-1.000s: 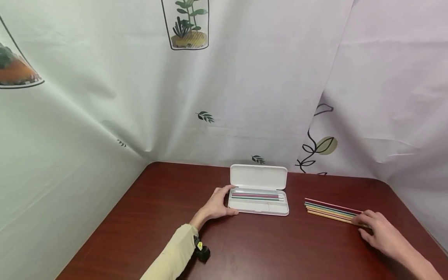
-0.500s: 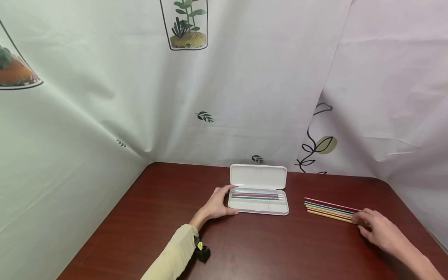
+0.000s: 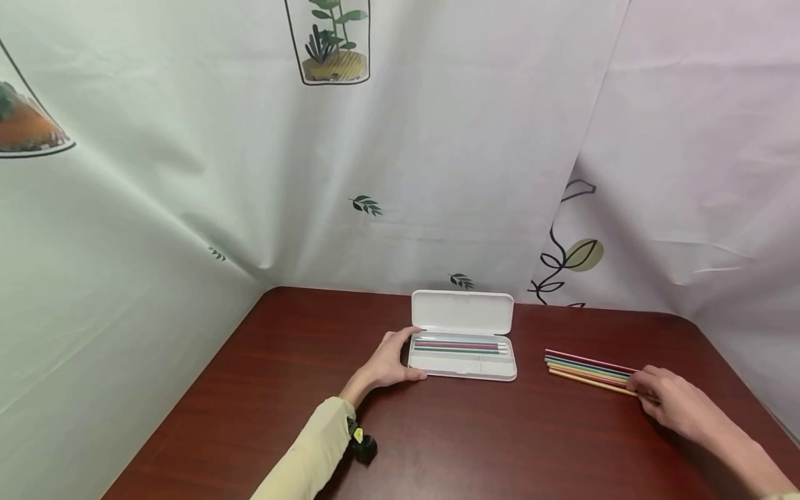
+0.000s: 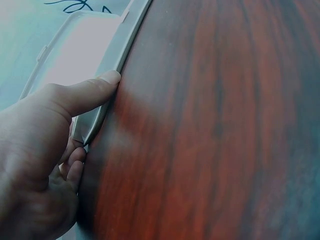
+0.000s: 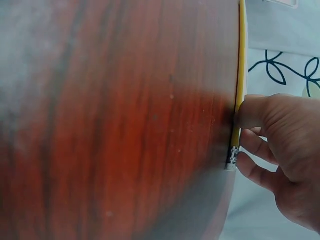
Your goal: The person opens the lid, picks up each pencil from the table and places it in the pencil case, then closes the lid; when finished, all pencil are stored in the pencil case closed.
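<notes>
A white pencil case [image 3: 444, 365] lies with its lid [image 3: 462, 312] raised, and several pencils [image 3: 459, 346] rest in its rear compartment. My left hand [image 3: 387, 362] holds the case's left end, thumb at the front edge and fingers at the back corner; the thumb [image 4: 102, 82] presses the case's side in the left wrist view. To the right, several coloured pencils [image 3: 587, 369] lie side by side on the table. My right hand [image 3: 678, 404] pinches the nearest one, a yellow pencil [image 5: 242, 60], close to its eraser end. Its fingers hide the right ends of the others.
The dark red wooden table [image 3: 475, 437] ends at the back against a pale curtain [image 3: 462, 173] printed with plants. A black wrist camera [image 3: 362, 448] hangs at the left sleeve [image 3: 306, 451].
My right thumb has closed in against the yellow pencil; before, it stood apart below the row. The left hand and the case have stayed in place.
</notes>
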`<state>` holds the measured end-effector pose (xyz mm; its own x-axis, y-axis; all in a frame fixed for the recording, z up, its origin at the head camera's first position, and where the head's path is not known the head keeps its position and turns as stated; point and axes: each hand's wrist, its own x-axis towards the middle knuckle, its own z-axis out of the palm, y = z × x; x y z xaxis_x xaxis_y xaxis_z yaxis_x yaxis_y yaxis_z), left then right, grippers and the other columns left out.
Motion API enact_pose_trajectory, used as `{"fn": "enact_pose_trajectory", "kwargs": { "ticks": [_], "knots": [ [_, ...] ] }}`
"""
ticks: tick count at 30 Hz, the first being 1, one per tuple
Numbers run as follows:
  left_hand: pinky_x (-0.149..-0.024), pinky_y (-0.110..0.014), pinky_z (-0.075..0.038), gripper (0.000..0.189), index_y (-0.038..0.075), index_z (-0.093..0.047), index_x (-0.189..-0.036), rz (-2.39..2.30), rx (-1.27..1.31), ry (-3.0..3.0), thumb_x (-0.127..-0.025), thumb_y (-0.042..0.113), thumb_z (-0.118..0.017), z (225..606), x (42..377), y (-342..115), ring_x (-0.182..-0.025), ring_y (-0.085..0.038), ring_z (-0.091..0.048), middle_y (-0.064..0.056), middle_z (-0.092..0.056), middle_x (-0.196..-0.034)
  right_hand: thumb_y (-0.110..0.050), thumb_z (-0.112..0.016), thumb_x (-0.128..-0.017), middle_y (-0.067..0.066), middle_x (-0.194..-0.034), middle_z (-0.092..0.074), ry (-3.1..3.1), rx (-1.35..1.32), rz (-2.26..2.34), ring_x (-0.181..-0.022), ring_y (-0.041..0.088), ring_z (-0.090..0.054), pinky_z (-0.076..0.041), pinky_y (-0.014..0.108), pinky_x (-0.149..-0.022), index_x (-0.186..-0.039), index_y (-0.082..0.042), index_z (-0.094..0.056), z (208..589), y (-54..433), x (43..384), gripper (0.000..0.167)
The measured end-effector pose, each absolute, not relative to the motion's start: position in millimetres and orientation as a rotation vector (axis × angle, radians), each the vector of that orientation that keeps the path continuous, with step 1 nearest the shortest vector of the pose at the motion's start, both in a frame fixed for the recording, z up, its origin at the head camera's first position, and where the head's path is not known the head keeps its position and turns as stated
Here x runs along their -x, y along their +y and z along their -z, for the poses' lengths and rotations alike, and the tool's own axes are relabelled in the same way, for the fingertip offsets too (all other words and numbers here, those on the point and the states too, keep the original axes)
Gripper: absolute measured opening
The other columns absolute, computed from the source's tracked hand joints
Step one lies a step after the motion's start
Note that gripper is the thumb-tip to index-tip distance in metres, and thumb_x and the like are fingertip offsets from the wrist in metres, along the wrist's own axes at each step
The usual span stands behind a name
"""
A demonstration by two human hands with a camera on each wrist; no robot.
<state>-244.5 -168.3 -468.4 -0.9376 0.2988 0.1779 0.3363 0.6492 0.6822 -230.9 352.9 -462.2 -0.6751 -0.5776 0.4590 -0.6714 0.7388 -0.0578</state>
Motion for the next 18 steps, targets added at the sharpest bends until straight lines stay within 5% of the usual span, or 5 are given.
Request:
{"fn": "enact_pose_trajectory", "kwargs": {
  "ticks": [18],
  "knots": [
    [-0.101, -0.049, -0.04, 0.089, 0.009, -0.046, -0.146, 1.182, 0.53, -2.825, -0.072, 0.027, -0.091, 466.8, 245.4, -168.4, -0.125, -0.031, -0.042, -0.015, -0.051, -0.133, 0.008, -0.082, -0.061, -0.02, -0.081, -0.047, -2.565, -0.991, -0.37, -0.068, -0.005, -0.04, -0.039, 0.027, -0.053, -0.085, -0.02, -0.065, 456.0, 351.6, 230.6, 0.04]
  ]
}}
